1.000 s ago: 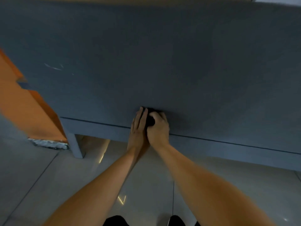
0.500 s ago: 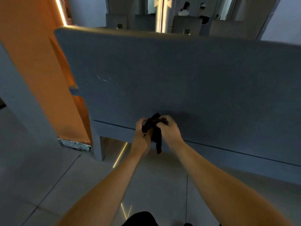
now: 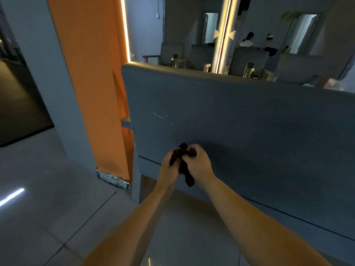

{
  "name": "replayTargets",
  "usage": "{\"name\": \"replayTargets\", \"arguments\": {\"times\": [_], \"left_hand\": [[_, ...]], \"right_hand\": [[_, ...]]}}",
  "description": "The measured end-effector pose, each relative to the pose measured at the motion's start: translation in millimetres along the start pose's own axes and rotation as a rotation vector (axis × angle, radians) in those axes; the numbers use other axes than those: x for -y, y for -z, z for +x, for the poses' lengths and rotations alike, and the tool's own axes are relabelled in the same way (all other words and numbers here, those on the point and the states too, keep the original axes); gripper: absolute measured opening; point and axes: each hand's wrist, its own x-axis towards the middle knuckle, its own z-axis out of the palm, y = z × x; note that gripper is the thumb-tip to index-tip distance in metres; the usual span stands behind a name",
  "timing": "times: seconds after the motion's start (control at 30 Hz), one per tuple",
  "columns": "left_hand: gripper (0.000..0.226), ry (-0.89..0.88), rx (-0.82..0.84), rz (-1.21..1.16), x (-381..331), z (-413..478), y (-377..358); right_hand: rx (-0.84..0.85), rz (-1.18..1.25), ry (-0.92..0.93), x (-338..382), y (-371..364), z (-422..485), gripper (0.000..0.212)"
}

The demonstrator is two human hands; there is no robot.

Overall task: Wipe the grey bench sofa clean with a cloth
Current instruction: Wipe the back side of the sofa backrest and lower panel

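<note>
At the lower left of the grey bench sofa (image 3: 249, 131), both hands hold the cloth (image 3: 184, 170) bunched between them: the left hand (image 3: 169, 167) and the right hand (image 3: 198, 164) have their fingers curled round the dark fabric, with one tail hanging below. Whether the cloth touches the panel cannot be told; it appears held just in front of it, judged a regrip rather than a wiping stroke. Progress cannot be read from the dull, uniform surface; pale scuff marks (image 3: 160, 116) show above and left of the hands, so that zone at least is judged outstanding, as is the long stretch to the right. Edges: the rounded top rim lies well above, the left edge sits close beside an orange wall (image 3: 92, 93), and a seam runs just under the hands. Open room is wide to the right and upward, but tight to the left, where a leg (image 3: 135, 187) meets the floor (image 3: 57, 208)
</note>
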Motion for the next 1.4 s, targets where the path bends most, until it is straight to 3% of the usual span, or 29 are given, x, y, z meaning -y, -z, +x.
{"name": "replayTargets", "arguments": {"times": [0.1,0.23,0.33,0.43,0.5,0.63,0.73,0.83,0.97,1.03,1.13,1.23,1.4], "left_hand": [[0.02,0.035,-0.066,0.107,-2.3,21.1,18.4],[0.029,-0.165,-0.268,0.333,-21.0,40.3,37.1],[0.026,-0.344,-0.417,0.352,-44.2,61.9,38.9],[0.04,-0.506,-0.444,0.299,-65.7,95.2,27.9],[0.047,-0.577,-0.428,0.382,-76.7,114.7,13.1],[0.044,-0.57,-0.468,0.608,-56.1,136.3,3.2],[0.048,-0.49,-0.394,0.744,-23.4,135.6,12.0],[0.046,-0.362,-0.312,0.776,5.5,128.9,14.8],[0.038,-0.325,-0.28,0.763,12.8,123.8,23.8],[0.038,-0.355,-0.315,0.711,-0.4,120.5,27.1],[0.044,-0.569,-0.465,0.663,-36.6,123.1,25.7],[0.052,-0.688,-0.451,0.729,-58.8,141.9,18.2],[0.053,-0.569,-0.353,0.855,-25.8,147.6,22.9]], "right_hand": [[0.101,0.043,0.033,1.5,-13.5,18.3,0.005],[0.166,0.013,0.122,2.4,-33.8,50.8,0.009],[0.086,-0.062,0.182,-0.1,-48.4,74.3,0.015],[-0.004,-0.033,0.21,-6.0,-57.5,92.0,0.017],[-0.023,-0.019,0.232,-12.5,-59.3,99.4,0.017],[-0.001,-0.072,0.303,-25.0,-54.2,107.1,0.014],[-0.014,-0.102,0.329,-27.9,-55.4,111.1,0.015],[-0.04,-0.101,0.281,-27.6,-60.3,111.5,0.021],[-0.081,-0.138,0.295,-30.7,-66.0,107.3,0.023],[-0.135,-0.21,0.348,-33.8,-65.7,105.6,0.021],[-0.196,-0.404,0.398,-41.5,-67.1,103.1,0.026],[-0.243,-0.49,0.502,-49.7,-68.8,101.9,0.033],[-0.197,-0.568,0.599,-58.4,-65.8,106.1,0.051]]}}
